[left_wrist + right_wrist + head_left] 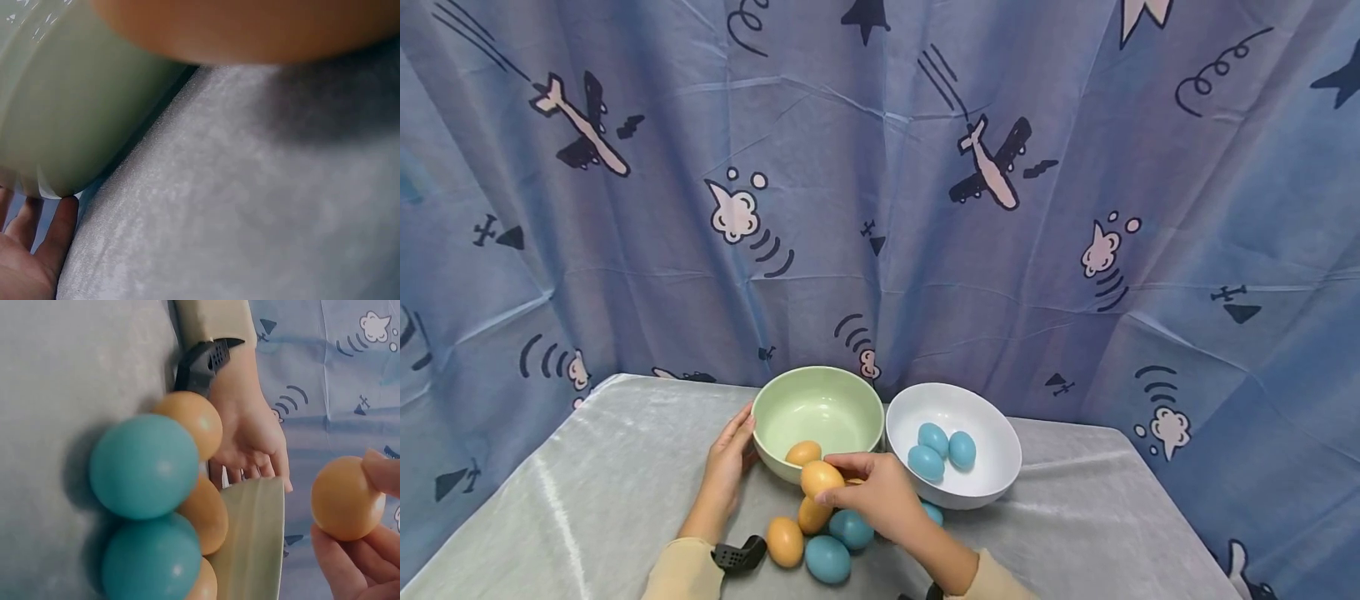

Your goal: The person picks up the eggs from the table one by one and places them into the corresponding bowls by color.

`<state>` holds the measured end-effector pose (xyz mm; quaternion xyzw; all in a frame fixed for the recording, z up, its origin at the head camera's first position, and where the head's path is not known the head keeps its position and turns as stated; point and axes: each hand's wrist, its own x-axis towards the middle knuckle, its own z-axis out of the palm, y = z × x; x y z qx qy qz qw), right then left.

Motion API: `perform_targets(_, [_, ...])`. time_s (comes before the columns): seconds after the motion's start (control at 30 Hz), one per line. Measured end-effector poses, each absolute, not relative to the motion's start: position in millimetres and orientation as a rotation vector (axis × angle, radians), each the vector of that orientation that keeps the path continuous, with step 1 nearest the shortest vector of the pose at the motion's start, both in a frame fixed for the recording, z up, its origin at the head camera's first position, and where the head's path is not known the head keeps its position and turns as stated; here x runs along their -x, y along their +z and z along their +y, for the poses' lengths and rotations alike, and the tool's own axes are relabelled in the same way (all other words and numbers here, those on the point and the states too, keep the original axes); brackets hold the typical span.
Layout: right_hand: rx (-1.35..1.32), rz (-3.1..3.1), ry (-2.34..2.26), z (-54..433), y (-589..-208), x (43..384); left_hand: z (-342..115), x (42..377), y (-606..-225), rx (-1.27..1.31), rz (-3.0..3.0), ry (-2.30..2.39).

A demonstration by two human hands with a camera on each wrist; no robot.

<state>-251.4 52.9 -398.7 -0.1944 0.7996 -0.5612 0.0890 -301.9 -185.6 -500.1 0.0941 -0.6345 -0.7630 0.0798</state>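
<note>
My right hand [886, 495] pinches an orange egg [348, 498] between thumb and fingers, just over the near rim of the green bowl [767, 454]. My left hand [728, 460] rests against the bowl's left side with its fingers fairly straight, as the left wrist view also shows. One orange egg [803, 452] lies inside that bowl. On the cloth below are loose orange eggs [785, 542] and blue eggs [828, 559]; my right hand partly hides some of them.
A white bowl [992, 475] with three blue eggs [962, 450] stands right beside the green one. Grey cloth [617, 467] covers the table, and a blue patterned curtain [820, 208] hangs behind it.
</note>
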Motion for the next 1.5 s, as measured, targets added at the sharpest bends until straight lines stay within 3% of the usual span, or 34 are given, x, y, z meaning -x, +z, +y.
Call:
perform_targets(0.83, [0.49, 2.507, -1.692, 22.0, -384.8, 306.9, -185.2, 300.8, -499.9, -0.254, -1.884, -2.302])
perform_targets(1.5, [0.438, 2.504, -1.791, 1.9, -411.4, 342.7, -184.1, 299.0, -497.5, -0.267, -1.892, -2.297])
